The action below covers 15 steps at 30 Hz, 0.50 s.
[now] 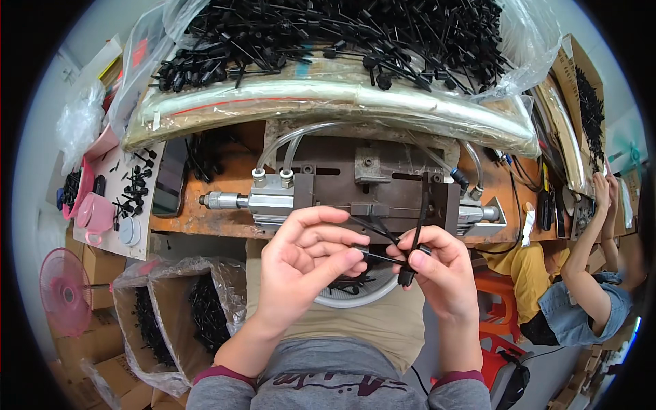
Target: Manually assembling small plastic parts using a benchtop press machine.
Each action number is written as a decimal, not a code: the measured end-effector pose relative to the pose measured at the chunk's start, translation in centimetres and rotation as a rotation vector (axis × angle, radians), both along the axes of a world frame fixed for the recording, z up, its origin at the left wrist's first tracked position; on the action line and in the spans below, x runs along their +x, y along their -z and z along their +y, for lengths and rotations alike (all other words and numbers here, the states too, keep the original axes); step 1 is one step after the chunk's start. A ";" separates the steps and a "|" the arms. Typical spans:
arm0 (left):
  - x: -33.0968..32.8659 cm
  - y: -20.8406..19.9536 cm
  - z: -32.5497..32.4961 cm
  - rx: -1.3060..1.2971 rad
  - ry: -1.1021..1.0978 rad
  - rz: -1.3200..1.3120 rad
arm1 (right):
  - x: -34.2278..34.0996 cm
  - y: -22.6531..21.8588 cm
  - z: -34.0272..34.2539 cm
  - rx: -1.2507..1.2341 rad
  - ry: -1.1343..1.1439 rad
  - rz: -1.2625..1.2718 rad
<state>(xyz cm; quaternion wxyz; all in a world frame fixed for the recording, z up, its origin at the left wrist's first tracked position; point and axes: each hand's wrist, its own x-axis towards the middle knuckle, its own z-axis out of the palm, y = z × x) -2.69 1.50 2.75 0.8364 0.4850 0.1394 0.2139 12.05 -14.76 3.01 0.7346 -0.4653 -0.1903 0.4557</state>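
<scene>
My left hand [311,256] pinches the end of a thin black plastic stem between thumb and fingers. The stem runs across to my right hand [441,270], which grips a bunch of black plastic stems with thick knobbed ends [406,275]. Several of the stems stick up and out toward the metal fixture. Both hands are raised over my lap, in front of a dark metal clamping fixture [403,188] with an air cylinder [273,201] at each side. Below them, partly hidden, a white basket [372,296] on my lap holds more black pieces.
At the back, a plastic-lined carton [328,102] is heaped with black stems. Clear air hoses [301,132] arch over the fixture. On the left are a side table with loose parts, a pink fan [66,292] and lined boxes [171,321]. A co-worker [581,301] sits at right.
</scene>
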 end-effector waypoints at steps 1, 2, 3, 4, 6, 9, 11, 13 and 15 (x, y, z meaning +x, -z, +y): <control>-0.2 -0.2 0.1 0.048 0.026 0.046 | 0.0 0.0 -0.1 0.001 0.018 -0.003; -0.4 -0.3 0.2 0.096 0.052 0.092 | 0.0 0.0 -0.2 0.003 0.036 -0.006; -0.5 -0.2 0.1 0.051 0.075 0.082 | 0.1 0.0 -0.4 0.016 0.034 0.002; -0.6 -0.3 0.1 0.138 0.115 0.074 | -0.1 0.0 -0.4 0.021 0.067 -0.045; -0.9 -0.8 0.5 0.310 0.195 0.057 | -0.5 0.0 -0.4 0.030 0.130 -0.139; -1.5 -1.0 0.7 0.353 0.237 0.018 | 0.0 -0.7 -1.1 -0.001 0.230 -0.194; -2.0 -1.1 1.0 0.441 0.230 -0.021 | 0.0 -0.9 -1.4 0.004 0.323 -0.214; -1.4 -0.7 0.4 0.685 0.066 0.028 | -0.1 -0.9 -1.4 -0.016 0.445 -0.269; -0.5 0.5 0.1 1.053 -0.098 0.019 | -0.2 -1.0 -1.4 -0.012 0.470 -0.288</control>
